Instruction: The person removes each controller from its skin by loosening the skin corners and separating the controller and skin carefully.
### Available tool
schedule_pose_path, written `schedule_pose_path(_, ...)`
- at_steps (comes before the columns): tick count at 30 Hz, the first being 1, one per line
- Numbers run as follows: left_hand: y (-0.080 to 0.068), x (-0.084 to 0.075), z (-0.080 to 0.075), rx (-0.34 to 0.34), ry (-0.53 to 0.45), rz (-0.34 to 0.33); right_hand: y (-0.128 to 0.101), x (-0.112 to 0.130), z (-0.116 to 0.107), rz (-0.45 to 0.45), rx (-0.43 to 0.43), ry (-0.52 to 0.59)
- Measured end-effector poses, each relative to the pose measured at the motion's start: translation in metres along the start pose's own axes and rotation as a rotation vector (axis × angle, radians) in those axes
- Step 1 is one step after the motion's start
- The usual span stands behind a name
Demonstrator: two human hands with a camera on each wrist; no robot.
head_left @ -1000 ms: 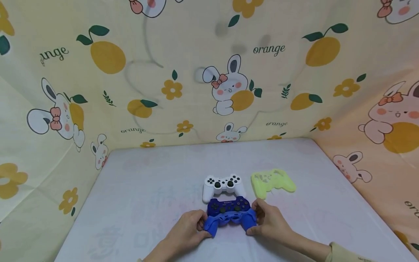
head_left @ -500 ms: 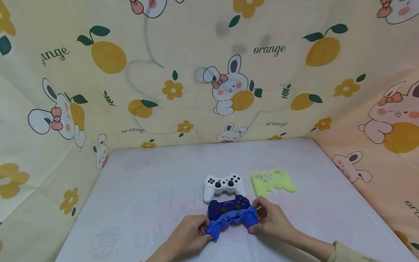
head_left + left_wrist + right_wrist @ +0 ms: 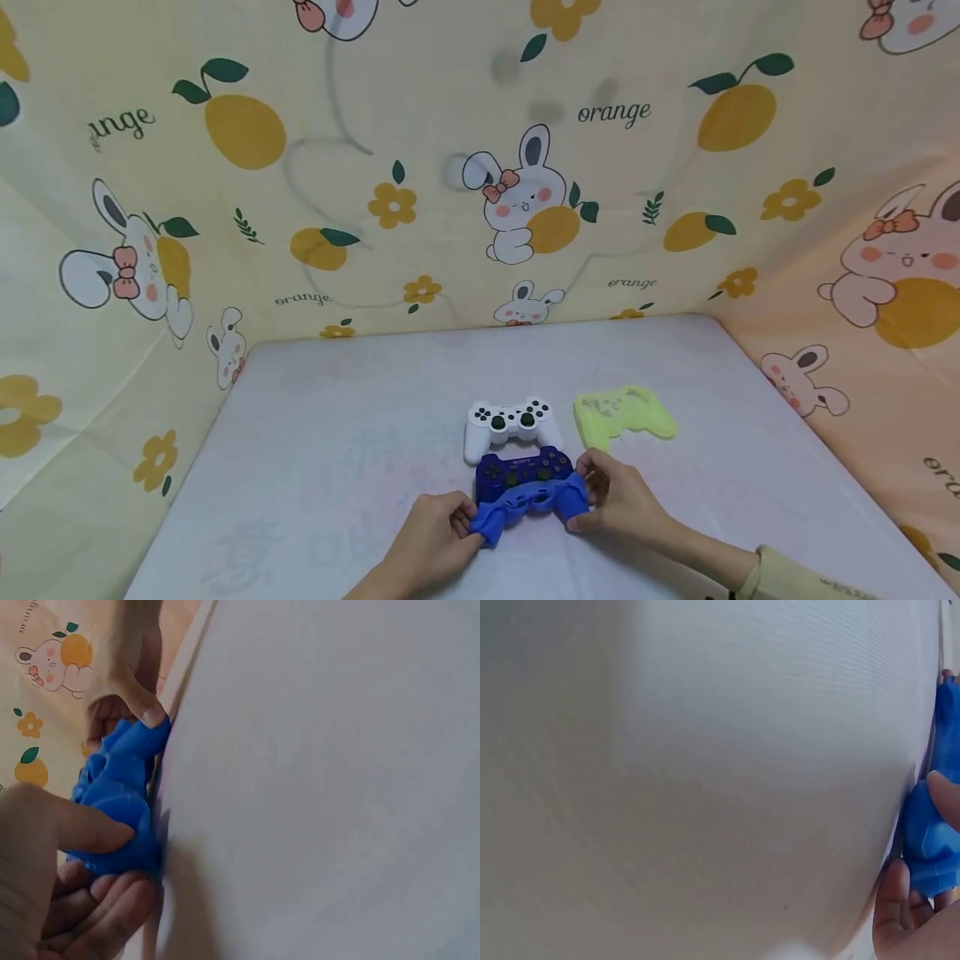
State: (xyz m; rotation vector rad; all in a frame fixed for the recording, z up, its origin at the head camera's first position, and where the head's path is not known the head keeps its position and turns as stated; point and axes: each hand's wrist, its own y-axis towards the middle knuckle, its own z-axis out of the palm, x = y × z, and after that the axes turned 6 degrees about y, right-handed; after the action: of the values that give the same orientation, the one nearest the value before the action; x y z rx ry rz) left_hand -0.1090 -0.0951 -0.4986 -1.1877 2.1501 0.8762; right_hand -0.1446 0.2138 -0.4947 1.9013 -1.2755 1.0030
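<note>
Gripping blue cover (image 3: 528, 506) over "SONY" controller (image 3: 522, 472), both hands

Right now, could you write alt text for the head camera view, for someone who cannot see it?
Two hands, left hand and right hand, grip a blue silicone cover partly over a dark blue game controller on a white table. Behind lie a white controller and a yellow-green cover.

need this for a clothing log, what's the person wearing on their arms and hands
Both hands are bare: the left hand and right hand show no gloves, rings or watch. The right forearm ends in a pale yellowish-beige sleeve cuff at the frame's lower edge. No sleeve shows on the left forearm.
</note>
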Motion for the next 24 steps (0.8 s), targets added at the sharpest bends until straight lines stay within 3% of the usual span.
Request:
schedule_pose_path(5,-0.001,-0.003,0.005,-0.064,-0.023,-0.056,0.0,0.001,0.001,0.017,0.001,-0.014)
schedule_pose_path(9,-0.001,-0.008,0.012,-0.1,-0.02,-0.142,-0.001,0.002,0.002,0.012,0.013,0.007)
schedule_pose_path(14,0.003,-0.019,0.019,-0.102,-0.006,-0.221,-0.001,0.004,0.002,0.026,0.02,0.001)
schedule_pose_path(19,0.005,-0.024,0.022,-0.092,0.127,-0.176,-0.005,0.011,0.005,0.042,0.0,-0.043)
schedule_pose_path(24,0.008,-0.023,0.023,-0.1,0.172,-0.106,-0.01,0.013,0.009,-0.041,-0.059,-0.095)
